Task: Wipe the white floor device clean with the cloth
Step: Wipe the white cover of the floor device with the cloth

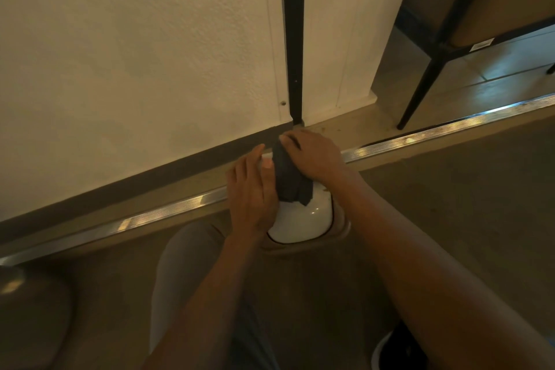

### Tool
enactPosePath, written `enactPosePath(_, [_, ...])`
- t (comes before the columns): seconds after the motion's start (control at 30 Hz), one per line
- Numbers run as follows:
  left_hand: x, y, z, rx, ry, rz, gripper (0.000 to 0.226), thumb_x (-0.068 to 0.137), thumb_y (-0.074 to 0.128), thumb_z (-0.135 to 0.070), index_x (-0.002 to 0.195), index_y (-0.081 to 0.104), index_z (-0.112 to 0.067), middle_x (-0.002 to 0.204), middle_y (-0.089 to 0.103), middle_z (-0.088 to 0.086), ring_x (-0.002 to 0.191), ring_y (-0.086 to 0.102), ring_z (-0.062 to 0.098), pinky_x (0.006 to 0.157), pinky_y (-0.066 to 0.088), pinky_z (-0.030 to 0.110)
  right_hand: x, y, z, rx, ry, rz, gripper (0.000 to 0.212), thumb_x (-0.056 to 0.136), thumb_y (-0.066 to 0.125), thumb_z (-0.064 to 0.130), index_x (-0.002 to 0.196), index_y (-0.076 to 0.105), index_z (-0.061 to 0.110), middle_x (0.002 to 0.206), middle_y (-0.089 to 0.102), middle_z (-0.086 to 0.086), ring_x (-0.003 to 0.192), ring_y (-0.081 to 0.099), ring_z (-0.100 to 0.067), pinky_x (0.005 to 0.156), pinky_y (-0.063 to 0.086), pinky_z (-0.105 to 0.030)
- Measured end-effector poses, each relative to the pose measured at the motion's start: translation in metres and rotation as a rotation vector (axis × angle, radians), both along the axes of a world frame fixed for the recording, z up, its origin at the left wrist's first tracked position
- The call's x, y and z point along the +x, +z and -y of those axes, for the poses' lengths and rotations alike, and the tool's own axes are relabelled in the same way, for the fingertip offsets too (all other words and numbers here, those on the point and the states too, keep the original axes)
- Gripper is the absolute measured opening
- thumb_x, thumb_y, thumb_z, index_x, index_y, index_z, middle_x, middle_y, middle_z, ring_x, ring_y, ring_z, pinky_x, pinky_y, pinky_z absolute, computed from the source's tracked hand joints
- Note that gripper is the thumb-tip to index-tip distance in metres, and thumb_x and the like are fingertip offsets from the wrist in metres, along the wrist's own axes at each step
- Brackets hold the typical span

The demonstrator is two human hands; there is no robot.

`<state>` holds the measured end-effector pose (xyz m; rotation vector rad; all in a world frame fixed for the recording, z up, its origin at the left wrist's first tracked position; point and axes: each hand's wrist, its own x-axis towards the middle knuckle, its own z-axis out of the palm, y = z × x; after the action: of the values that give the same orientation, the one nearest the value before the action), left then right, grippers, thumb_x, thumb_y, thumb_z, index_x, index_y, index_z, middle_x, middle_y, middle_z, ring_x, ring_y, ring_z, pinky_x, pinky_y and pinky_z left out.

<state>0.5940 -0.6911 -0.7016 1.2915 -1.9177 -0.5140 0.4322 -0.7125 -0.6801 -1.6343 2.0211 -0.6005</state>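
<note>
Left hand spread flat, steadying glossy white domed floor device; right hand pinches crumpled dark grey cloth against its top to wipe.

Far half of the white floor device under both hands and the cloth.

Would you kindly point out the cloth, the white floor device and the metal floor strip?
cloth point(291, 180), head view, middle of the dark bunched fabric.
white floor device point(303, 224), head view, bare glossy top near its front edge.
metal floor strip point(168, 213), head view, shiny ridged stretch left of the hands.
</note>
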Motion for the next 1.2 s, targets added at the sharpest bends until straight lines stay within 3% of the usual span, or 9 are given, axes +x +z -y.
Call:
enactPosePath(0.1, [0.0, -0.001, 0.014, 0.011, 0.0, 0.081, 0.053, 0.107, 0.018, -0.043, 0.126, 0.059, -0.015, 0.117, 0.059, 0.004, 0.107, 0.053, 0.02, 0.097, 0.031, 0.023, -0.014, -0.006, -0.009, -0.107, 0.124, 0.067, 0.04, 0.104, 0.038, 0.044, 0.133, 0.058, 0.023, 0.129, 0.062, -0.001, 0.117, 0.057, -0.018, 0.099, 0.041, -0.03])
enactPosePath(0.23, [0.003, -0.01, 0.02, 0.072, -0.015, 0.162, 0.071, 0.104, 0.007, -0.053, 0.126, 0.061, -0.012, 0.12, 0.063, 0.006, 0.114, 0.055, 0.023, 0.104, 0.036, 0.03, -0.028, -0.006, -0.017, -0.172, 0.256, 0.088, 0.038, 0.105, 0.041, 0.039, 0.138, 0.054, 0.026, 0.131, 0.061, 0.0, 0.119, 0.055, -0.014, 0.099, 0.037, -0.024])
enactPosePath(0.4, [-0.005, 0.001, 0.012, 0.159, 0.035, 0.114, 0.049, 0.106, 0.027, -0.036, 0.119, 0.063, -0.007, 0.114, 0.066, 0.013, 0.106, 0.061, 0.027, 0.099, 0.044, 0.036, -0.003, -0.02, -0.056, -0.284, 0.101, -0.299, 0.044, 0.104, 0.033, 0.036, 0.144, 0.045, 0.022, 0.146, 0.049, -0.003, 0.137, 0.041, -0.021, 0.117, 0.023, -0.054])
enactPosePath(0.47, [-0.005, 0.0, 0.009, 0.186, 0.035, 0.118, 0.034, 0.106, 0.041, -0.023, 0.121, 0.062, -0.001, 0.116, 0.066, 0.019, 0.108, 0.061, 0.033, 0.099, 0.039, 0.033, 0.019, -0.025, -0.069, -0.26, -0.014, -0.344, 0.048, 0.104, 0.027, 0.037, 0.147, 0.039, 0.019, 0.153, 0.04, -0.006, 0.145, 0.031, -0.025, 0.118, 0.018, -0.058])
enactPosePath(0.57, [-0.001, -0.001, 0.009, 0.199, 0.018, 0.132, 0.039, 0.105, 0.039, -0.025, 0.124, 0.061, 0.001, 0.12, 0.065, 0.021, 0.112, 0.06, 0.033, 0.101, 0.038, 0.033, 0.034, -0.029, -0.074, -0.253, -0.048, -0.373, 0.053, 0.103, 0.022, 0.041, 0.149, 0.033, 0.016, 0.155, 0.034, -0.009, 0.147, 0.027, -0.027, 0.118, 0.017, -0.059])
enactPosePath(0.73, [-0.001, -0.008, 0.016, 0.104, -0.017, 0.185, 0.05, 0.104, 0.026, -0.036, 0.125, 0.062, -0.009, 0.121, 0.065, 0.013, 0.113, 0.057, 0.027, 0.104, 0.044, 0.039, 0.005, -0.011, -0.036, -0.166, -0.084, -0.206, 0.042, 0.101, 0.035, 0.038, 0.128, 0.056, 0.015, 0.122, 0.062, -0.009, 0.112, 0.058, -0.026, 0.102, 0.043, -0.048])
enactPosePath(0.9, [-0.003, -0.008, 0.017, 0.115, 0.037, 0.17, 0.045, 0.103, 0.027, -0.033, 0.12, 0.063, -0.013, 0.119, 0.064, 0.007, 0.11, 0.057, 0.025, 0.099, 0.043, 0.037, -0.005, 0.006, 0.0, 0.098, -0.094, -0.055, 0.034, 0.1, 0.037, 0.042, 0.098, 0.062, 0.018, 0.096, 0.065, -0.007, 0.089, 0.061, -0.024, 0.084, 0.051, -0.04])
enactPosePath(1.07, [-0.005, -0.009, 0.014, 0.134, 0.062, 0.186, 0.045, 0.104, 0.025, -0.036, 0.122, 0.061, -0.016, 0.12, 0.063, 0.005, 0.111, 0.056, 0.022, 0.096, 0.043, 0.032, 0.006, -0.024, -0.062, -0.355, -0.033, -0.17, 0.046, 0.101, 0.043, 0.035, 0.14, 0.049, 0.011, 0.14, 0.053, -0.011, 0.13, 0.048, -0.024, 0.111, 0.032, -0.031])
enactPosePath(1.2, [-0.003, -0.008, 0.014, 0.163, 0.053, 0.202, 0.044, 0.105, 0.026, -0.037, 0.128, 0.059, -0.018, 0.128, 0.06, 0.004, 0.116, 0.054, 0.023, 0.097, 0.043, 0.035, 0.025, -0.052, -0.105, -0.453, -0.127, -0.255, 0.054, 0.101, 0.041, 0.03, 0.15, 0.036, 0.007, 0.157, 0.034, -0.014, 0.148, 0.025, -0.03, 0.119, 0.023, -0.053])
